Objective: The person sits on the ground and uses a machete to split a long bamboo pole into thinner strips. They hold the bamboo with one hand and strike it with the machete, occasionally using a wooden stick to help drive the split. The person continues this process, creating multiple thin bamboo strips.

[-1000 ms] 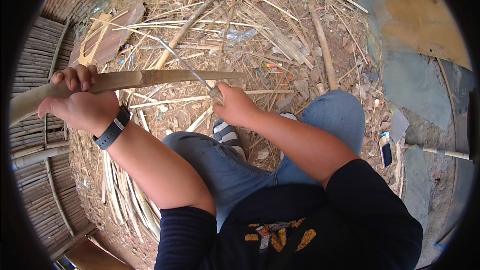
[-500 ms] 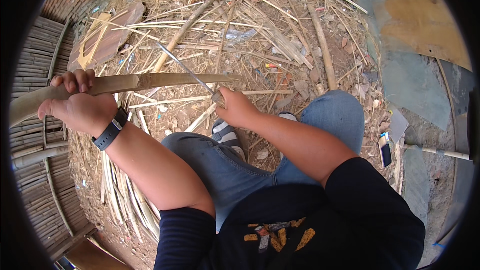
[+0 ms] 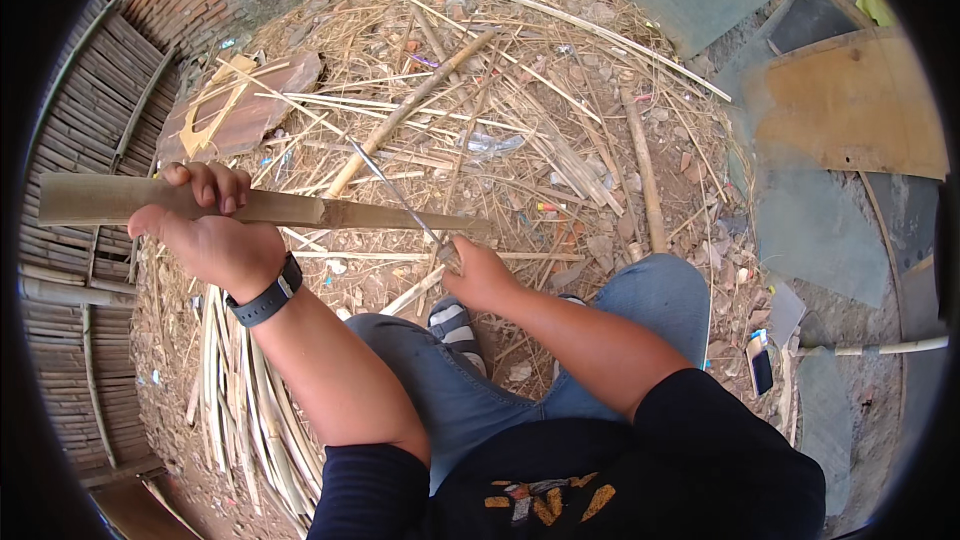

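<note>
A: Bamboo: position, axis?
B: Held above the littered ground, ahead of the knees. Long axis left to right, nearly level; thin end points right.
A: Fingers?
B: Left hand: clamped round the thicker part. Right hand: closed on the handle of the knife, blade slanting up-left across the thin half. Contact: cannot tell.
A: Step?
B: Judged: blade work on the thin half. Next move calls for firm left grip, edge clear of those fingers
</note>
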`<action>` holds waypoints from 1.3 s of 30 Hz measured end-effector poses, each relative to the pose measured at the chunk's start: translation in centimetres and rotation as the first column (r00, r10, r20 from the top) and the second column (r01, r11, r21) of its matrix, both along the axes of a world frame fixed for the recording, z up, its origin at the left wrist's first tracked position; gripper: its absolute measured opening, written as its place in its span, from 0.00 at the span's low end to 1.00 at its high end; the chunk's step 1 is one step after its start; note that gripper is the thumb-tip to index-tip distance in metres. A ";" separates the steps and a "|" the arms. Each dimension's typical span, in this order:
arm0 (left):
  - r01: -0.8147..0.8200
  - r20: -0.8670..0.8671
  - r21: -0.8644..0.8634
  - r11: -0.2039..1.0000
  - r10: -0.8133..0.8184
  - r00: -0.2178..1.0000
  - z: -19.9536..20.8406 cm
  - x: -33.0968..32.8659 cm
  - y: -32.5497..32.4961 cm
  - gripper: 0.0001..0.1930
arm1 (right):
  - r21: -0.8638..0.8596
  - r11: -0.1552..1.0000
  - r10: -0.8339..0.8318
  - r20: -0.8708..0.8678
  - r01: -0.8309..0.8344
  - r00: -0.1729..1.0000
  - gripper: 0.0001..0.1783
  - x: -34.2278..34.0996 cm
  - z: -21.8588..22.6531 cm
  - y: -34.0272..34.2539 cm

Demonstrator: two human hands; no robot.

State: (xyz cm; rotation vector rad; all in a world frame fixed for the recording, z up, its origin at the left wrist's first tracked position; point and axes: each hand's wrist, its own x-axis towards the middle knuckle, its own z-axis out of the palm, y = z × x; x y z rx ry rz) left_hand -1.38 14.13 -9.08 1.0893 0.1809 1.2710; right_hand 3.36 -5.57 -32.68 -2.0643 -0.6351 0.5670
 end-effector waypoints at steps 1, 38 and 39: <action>0.033 0.020 0.020 0.999 -0.034 0.999 -0.1 -0.3 0.2 0.38 | -0.029 1.000 -0.001 -0.012 0.001 1.000 0.22 0.3 -0.2 -0.2; 0.016 0.007 0.042 0.999 -0.016 1.000 -0.7 -0.7 1.7 0.37 | -0.132 0.988 0.079 -0.025 -0.081 0.997 0.23 -0.2 2.9 -0.1; 0.037 0.008 0.041 0.998 -0.038 0.999 -0.7 -0.6 1.7 0.38 | -0.152 0.986 0.077 0.020 -0.073 0.997 0.22 0.1 2.6 -0.2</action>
